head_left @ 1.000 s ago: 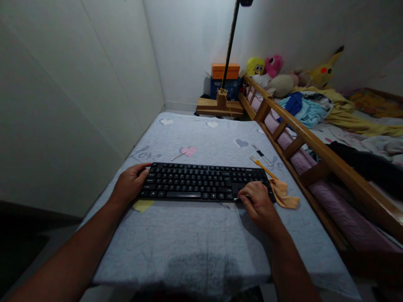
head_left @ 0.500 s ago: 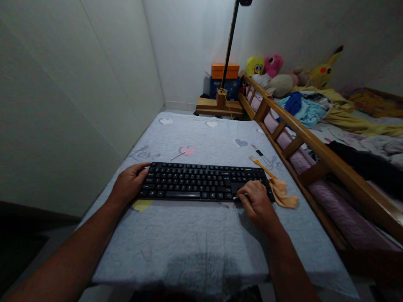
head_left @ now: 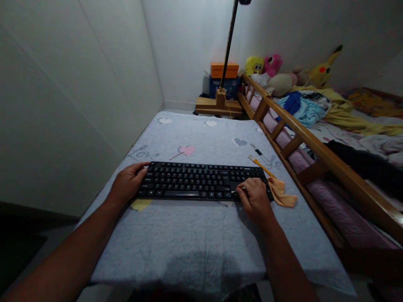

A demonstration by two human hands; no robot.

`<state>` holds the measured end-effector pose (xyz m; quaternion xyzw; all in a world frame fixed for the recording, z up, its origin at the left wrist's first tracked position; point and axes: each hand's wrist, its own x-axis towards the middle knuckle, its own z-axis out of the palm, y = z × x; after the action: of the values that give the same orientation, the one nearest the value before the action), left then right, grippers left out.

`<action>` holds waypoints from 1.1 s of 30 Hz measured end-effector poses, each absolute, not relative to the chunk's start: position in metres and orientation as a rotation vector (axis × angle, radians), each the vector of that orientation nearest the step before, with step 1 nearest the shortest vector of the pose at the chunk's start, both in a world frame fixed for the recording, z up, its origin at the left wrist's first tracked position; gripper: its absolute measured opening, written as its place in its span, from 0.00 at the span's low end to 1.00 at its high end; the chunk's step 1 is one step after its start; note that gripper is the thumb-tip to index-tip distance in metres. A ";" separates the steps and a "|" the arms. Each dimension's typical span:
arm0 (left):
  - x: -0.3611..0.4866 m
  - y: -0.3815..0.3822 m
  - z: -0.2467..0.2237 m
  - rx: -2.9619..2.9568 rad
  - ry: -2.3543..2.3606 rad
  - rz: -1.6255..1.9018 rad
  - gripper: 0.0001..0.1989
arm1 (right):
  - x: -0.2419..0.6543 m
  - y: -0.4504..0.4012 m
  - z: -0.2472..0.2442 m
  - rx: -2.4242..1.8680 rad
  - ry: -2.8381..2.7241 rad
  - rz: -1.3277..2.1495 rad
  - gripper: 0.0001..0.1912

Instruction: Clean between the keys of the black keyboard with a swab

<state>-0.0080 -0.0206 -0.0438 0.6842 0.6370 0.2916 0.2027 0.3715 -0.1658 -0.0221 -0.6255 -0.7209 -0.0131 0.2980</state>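
A black keyboard (head_left: 189,180) lies flat on the cloth-covered table (head_left: 189,243). My left hand (head_left: 127,182) grips its left end, with the thumb on the near side and fingers at the far corner. Over the keyboard's right part, my right hand (head_left: 253,195) pinches a thin white cotton swab (head_left: 234,192), whose tip touches the keys near the arrow keys. Another swab (head_left: 176,155) rests on the cloth beyond the keyboard. An orange cloth (head_left: 281,193) lies at the right end, beside a yellow-handled brush (head_left: 262,165).
Behind the brush lies a small tool with a black grip (head_left: 258,152). A wooden bed rail (head_left: 302,138) runs along the right side. At the back stand a wooden lamp base (head_left: 217,108) and an orange box (head_left: 224,70). A pale wall borders the left.
My right hand has moved slightly up and left, and the swab tip now sits a little farther from the keyboard's near edge. My left hand keeps its hold.
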 end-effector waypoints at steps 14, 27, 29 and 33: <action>-0.012 -0.017 -0.050 1.906 1.765 0.816 0.24 | 0.380 -0.168 -0.022 -1.673 -1.846 -0.032 0.08; -0.010 -0.019 -0.046 1.907 1.763 0.817 0.24 | 0.381 -0.174 -0.015 -1.652 -1.885 0.032 0.09; -0.010 -0.019 -0.046 1.911 1.756 0.822 0.24 | 0.381 -0.175 -0.014 -1.646 -1.892 0.054 0.09; -0.009 -0.020 -0.044 1.927 1.775 0.802 0.24 | 0.382 -0.175 -0.015 -1.627 -1.906 0.090 0.09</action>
<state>-0.0092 -0.0200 -0.0444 0.6891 0.6349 0.2868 0.1995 0.3821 -0.1753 -0.0146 -0.6164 -0.7222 0.0341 0.3118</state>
